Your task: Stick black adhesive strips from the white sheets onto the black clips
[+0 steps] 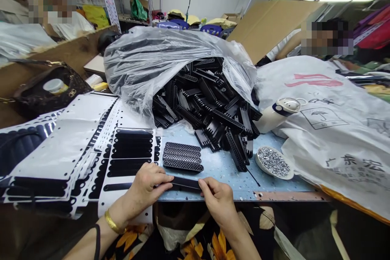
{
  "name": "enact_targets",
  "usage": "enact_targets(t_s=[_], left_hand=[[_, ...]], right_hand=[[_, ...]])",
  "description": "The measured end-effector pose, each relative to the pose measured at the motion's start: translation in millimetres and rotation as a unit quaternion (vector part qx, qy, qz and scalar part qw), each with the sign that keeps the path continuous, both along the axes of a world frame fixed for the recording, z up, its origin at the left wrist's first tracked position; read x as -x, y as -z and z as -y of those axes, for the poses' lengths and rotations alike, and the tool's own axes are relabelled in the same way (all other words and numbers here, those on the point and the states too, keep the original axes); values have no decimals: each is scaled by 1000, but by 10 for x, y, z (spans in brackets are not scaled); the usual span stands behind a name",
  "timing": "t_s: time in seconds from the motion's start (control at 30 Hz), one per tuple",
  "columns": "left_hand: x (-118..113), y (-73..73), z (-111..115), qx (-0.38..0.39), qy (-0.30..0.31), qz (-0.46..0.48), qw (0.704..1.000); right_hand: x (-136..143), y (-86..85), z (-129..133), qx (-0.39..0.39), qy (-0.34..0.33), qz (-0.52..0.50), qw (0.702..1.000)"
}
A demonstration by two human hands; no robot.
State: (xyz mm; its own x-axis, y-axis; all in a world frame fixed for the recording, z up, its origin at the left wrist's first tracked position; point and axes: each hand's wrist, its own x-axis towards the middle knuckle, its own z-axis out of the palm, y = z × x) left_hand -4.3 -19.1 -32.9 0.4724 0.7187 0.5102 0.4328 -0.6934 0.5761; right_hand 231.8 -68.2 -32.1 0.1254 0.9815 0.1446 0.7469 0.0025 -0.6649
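A flat black strip (186,183) is held level between my two hands near the table's front edge. My left hand (151,183) pinches its left end, and my right hand (215,197) pinches the right end. Just behind the strip, several black textured pieces (183,157) lie side by side on the blue table (213,170). White sheets with black rounded strips (132,144) lie left of them. Many black toothed pieces (210,101) spill from a clear plastic bag (146,57) at the back.
A bowl of small shiny bits (274,162) and a white bottle (278,114) stand at the right, beside a large white printed sack (326,130). A brown bag (45,89) lies at the left. Two people are in the background, one on each side.
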Motion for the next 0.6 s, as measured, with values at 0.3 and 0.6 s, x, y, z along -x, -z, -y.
enact_targets(t_s=[0.3, 0.6], left_hand=[[-375, -228, 348, -192, -49, 18, 980], [-704, -52, 500, -66, 66, -118, 989]], right_hand=[[-19, 10, -10, -65, -5, 20, 998], [-65, 94, -2, -83, -15, 26, 996]])
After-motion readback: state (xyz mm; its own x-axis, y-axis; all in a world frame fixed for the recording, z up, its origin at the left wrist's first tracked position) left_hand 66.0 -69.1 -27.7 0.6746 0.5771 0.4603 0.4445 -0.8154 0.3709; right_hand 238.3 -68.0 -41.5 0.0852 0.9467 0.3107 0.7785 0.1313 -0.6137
